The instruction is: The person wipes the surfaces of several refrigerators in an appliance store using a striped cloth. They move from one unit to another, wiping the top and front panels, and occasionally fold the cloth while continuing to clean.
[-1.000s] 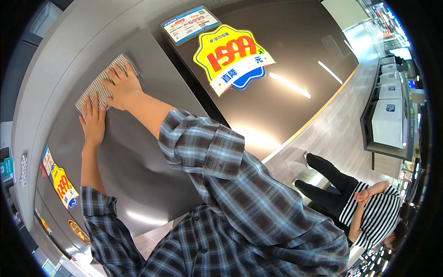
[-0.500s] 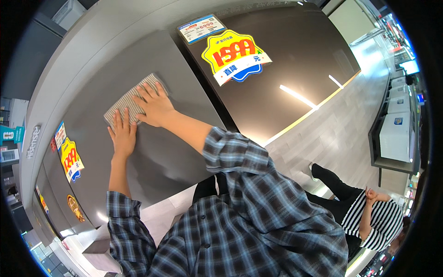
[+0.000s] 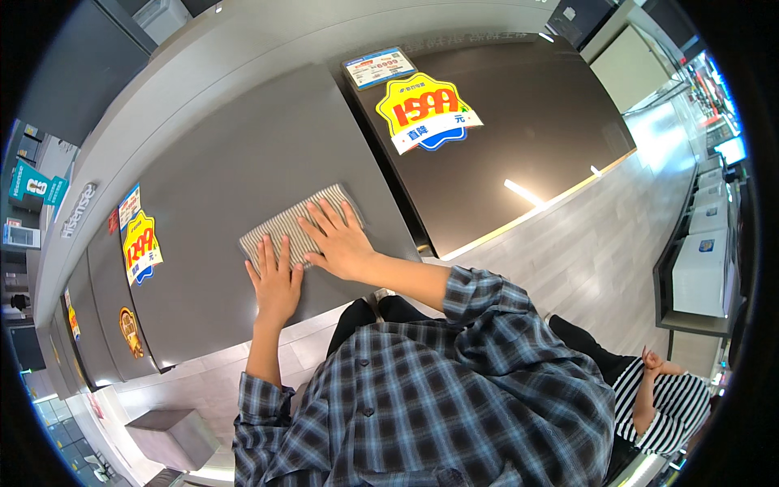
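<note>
A striped grey-and-beige cloth [image 3: 296, 226] lies flat against a smooth dark grey appliance panel [image 3: 243, 154]. My left hand [image 3: 277, 286] presses its fingers on the cloth's lower left part, fingers spread, the palm on the panel below it. Farther right, my right hand [image 3: 341, 243] rests with outstretched fingers over the cloth's right half. Both hands are open and flat, and neither grips the cloth.
To the right, past a dark gap, stands a glossy brown panel [image 3: 503, 138] bearing a yellow star-shaped price sign [image 3: 422, 105]. Another price sign [image 3: 141, 247] is at left. A person in a striped top [image 3: 669, 402] stands at lower right. A grey box [image 3: 172, 438] sits on the floor.
Both hands and the cloth have slid down the panel toward my body and its lower edge. My head view has shifted a little as well.
</note>
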{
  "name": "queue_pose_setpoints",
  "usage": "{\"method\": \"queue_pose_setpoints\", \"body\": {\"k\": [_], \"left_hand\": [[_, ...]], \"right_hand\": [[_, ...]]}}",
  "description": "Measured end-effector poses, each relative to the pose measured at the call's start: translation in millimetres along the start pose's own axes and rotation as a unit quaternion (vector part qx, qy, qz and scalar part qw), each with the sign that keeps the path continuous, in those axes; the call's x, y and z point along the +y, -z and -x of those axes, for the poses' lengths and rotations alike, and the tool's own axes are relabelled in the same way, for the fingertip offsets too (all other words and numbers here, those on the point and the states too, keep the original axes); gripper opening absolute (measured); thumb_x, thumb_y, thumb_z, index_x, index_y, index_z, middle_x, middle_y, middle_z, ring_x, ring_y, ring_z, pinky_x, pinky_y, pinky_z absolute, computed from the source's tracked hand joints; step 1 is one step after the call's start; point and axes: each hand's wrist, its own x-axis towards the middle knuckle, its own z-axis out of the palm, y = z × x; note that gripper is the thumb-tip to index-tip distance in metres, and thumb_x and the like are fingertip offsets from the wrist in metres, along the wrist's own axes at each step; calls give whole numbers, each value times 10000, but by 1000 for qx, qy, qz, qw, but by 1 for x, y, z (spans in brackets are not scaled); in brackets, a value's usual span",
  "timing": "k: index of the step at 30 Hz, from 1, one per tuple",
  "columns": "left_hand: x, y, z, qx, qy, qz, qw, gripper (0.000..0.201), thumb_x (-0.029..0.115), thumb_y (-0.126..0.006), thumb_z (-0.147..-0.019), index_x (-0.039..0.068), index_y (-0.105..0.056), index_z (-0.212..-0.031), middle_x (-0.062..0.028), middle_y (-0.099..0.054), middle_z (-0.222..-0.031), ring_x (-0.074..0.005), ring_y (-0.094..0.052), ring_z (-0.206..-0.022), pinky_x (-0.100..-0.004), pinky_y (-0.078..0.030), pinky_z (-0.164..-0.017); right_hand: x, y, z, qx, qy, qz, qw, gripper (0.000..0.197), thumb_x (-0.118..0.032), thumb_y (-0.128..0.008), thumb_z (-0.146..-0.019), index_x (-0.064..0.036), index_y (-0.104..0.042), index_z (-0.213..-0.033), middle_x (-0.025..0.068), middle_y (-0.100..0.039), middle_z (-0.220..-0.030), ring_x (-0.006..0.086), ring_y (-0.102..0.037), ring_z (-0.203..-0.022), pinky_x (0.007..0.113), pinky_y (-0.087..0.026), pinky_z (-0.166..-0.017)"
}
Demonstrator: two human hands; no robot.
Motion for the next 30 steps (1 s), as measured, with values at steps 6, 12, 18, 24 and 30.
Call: {"method": "queue_pose_setpoints", "body": {"k": [6, 12, 18, 24, 30], "left_hand": [[17, -9, 35, 32, 4, 11, 999, 623, 407, -483, -962, 178, -309, -1515, -191, -198, -1580, -343, -189, -1465, -640, -100, -1126], [22, -18, 63, 64, 25, 51, 996, 626, 444, -497, -949, 209, -329, -1504, -186, -235, -1567, -316, -224, -1456, -636, -110, -1129], [17, -11, 72, 94, 28, 57, 994, 614, 442, -489, -954, 224, -328, -1505, -167, -266, -1556, -309, -246, -1446, -630, -157, -1121], [-11, -12, 91, 83, 62, 62, 993, 614, 441, -480, -962, 216, -318, -1509, -165, -240, -1568, -310, -224, -1454, -630, -134, -1124], [-61, -9, 113, 69, 102, 59, 991, 618, 440, -487, -956, 220, -318, -1508, -164, -238, -1569, -295, -228, -1454, -623, -140, -1128]], "right_hand": [[-6, 6, 33, -44, 12, 26, 999, 732, -517, -451, -955, -94, -250, -1519, 174, -164, -1589, 341, -79, -1484, 568, -38, -1169], [-19, 3, 51, -54, 33, 57, 996, 718, -436, -501, -946, -21, -282, -1489, 194, -173, -1580, 364, -120, -1473, 597, -62, -1158], [-27, 0, 45, -69, 73, 86, 991, 735, -413, -528, -933, 7, -276, -1482, 234, -155, -1572, 405, -97, -1467, 617, -80, -1143], [-48, -22, 29, -69, 121, 81, 987, 752, -429, -544, -919, 8, -292, -1477, 236, -156, -1572, 410, -112, -1463, 629, -93, -1135], [-91, -49, 0, -77, 152, 71, 983, 753, -446, -552, -914, -16, -302, -1480, 220, -166, -1574, 398, -129, -1462, 630, -104, -1132]]}}
